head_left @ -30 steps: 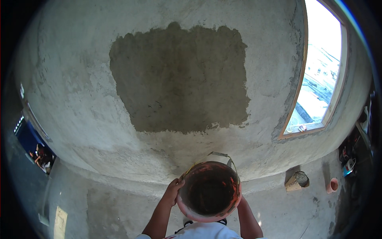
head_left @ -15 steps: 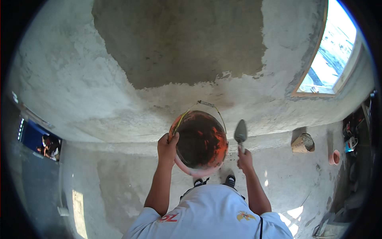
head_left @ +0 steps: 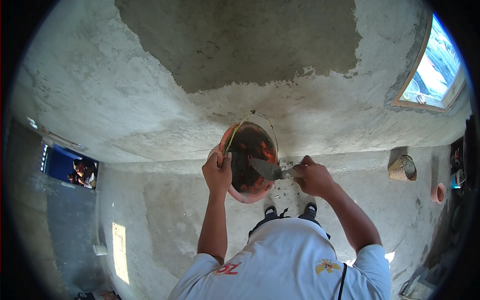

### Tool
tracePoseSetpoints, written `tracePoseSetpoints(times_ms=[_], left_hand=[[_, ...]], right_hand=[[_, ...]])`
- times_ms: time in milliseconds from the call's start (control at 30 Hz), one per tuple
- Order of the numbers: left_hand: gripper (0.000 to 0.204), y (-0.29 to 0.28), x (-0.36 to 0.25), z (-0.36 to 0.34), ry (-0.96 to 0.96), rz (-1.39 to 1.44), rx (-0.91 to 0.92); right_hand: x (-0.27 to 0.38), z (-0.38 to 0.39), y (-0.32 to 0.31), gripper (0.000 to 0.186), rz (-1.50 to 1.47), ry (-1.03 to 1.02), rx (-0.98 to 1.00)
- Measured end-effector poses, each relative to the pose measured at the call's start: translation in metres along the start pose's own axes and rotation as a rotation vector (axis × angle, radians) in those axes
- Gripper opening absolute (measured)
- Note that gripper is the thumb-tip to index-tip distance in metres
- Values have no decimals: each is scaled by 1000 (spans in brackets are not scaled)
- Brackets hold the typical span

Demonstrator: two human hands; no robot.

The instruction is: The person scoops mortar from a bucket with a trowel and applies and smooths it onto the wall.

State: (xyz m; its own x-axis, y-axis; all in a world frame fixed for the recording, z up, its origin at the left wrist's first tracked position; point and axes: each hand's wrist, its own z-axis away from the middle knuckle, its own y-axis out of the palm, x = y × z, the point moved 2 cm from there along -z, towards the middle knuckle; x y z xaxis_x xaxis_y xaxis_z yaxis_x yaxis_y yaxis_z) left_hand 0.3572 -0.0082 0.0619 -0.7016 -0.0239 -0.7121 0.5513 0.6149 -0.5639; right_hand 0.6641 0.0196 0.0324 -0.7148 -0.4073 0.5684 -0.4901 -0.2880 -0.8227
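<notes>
Orange round plastic bucket [head_left: 248, 162] sat up in front of the person, close to the rough grey cement wall [head_left: 125, 100]. Its inside was dark with wet grey mortar, and only some orange patches showed through. A thin yellow wire handle [head_left: 235, 132] curved over its top. The left hand [head_left: 218, 172] held the bucket at its left rim, with the fingers curled tight over the edge. The right hand [head_left: 312, 176] was closed around the handle of a small metal trowel with a pointed grey blade [head_left: 267, 169]. The blade reached into the bucket from the right side and lay on the mortar. Above the bucket, a big darker patch of fresh plaster [head_left: 240, 40] covered part of the wall, and its lower edge was ragged. The bucket's far rim was very near the wall, so there was little room behind it. To the left and right of the hands the grey concrete floor [head_left: 150, 215] lay open. Far to the right stood a tan paper sack [head_left: 401, 168] and a small orange pot [head_left: 438, 192], well apart from the bucket. A bright window with a wooden frame [head_left: 430, 70] was up on the right.
</notes>
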Motion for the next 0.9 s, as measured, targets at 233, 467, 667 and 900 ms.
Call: tracePoseSetpoints(times_ms=[233, 467, 667, 900], left_hand=[[37, 16, -1, 8, -43, 12, 42], [40, 23, 32, 27, -227, 137, 62], [39, 29, 5, 31, -178, 114, 111], [38, 32, -12, 25, -6, 28, 101]], right_hand=[[30, -53, 24, 29, 305, -142, 191], [12, -19, 32, 37, 126, 99, 129], [-5, -7, 44, 34, 228, 38, 182], [4, -35, 34, 50, 233, 28, 107]])
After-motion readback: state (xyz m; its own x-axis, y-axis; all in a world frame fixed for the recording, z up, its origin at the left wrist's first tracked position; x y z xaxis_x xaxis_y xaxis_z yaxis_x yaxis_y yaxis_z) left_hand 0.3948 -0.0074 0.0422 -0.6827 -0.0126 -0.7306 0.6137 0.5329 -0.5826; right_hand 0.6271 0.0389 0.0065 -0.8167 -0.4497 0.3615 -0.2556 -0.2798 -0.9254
